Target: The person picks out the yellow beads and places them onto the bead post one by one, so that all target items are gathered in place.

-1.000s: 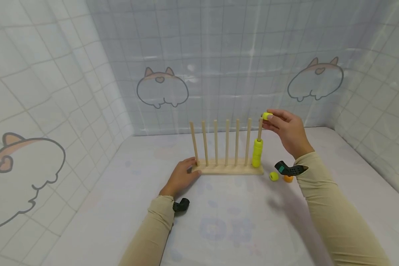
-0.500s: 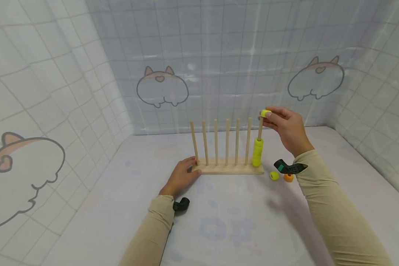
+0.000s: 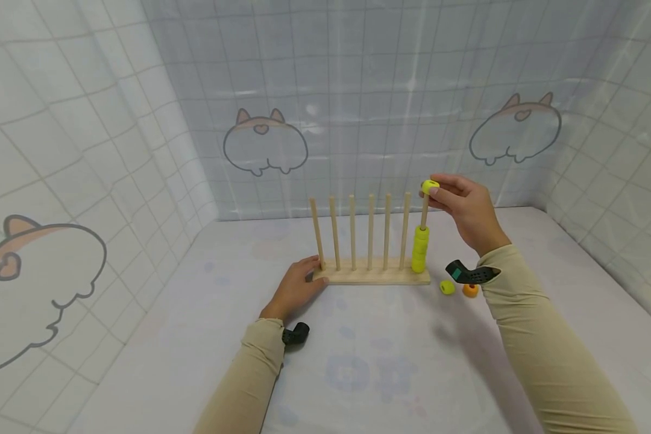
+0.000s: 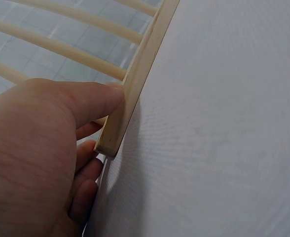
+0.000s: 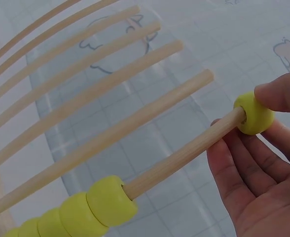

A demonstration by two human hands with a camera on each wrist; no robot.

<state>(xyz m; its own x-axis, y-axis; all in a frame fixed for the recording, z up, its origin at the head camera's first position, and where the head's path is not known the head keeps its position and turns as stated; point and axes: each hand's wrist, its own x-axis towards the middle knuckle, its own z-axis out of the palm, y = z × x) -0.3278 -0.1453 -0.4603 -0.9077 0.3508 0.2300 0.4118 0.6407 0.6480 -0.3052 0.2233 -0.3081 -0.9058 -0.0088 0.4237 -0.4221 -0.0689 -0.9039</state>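
Note:
My right hand (image 3: 463, 208) pinches a yellow bead (image 5: 255, 113) between thumb and finger at the tip of the rightmost peg (image 5: 184, 153). In the right wrist view the peg's end sits in the bead's hole. Lower on that same peg, several yellow beads (image 3: 420, 249) are stacked down to the wooden base (image 3: 377, 276). The other upright pegs (image 3: 371, 232) carry no beads. At the base's left end, my left hand (image 3: 295, 289) grips it, thumb (image 4: 98, 100) on the front edge and fingers behind.
One loose yellow bead (image 3: 447, 287) and an orange bead (image 3: 470, 290) lie on the white table (image 3: 195, 337), right of the base and below my right wrist. A tiled-pattern wall covering (image 3: 369, 108) rises behind the rack and along both sides.
My right hand has shifted slightly left, bringing the yellow bead from beside the rightmost peg's tip onto it. The left hand and the rack have stayed in place.

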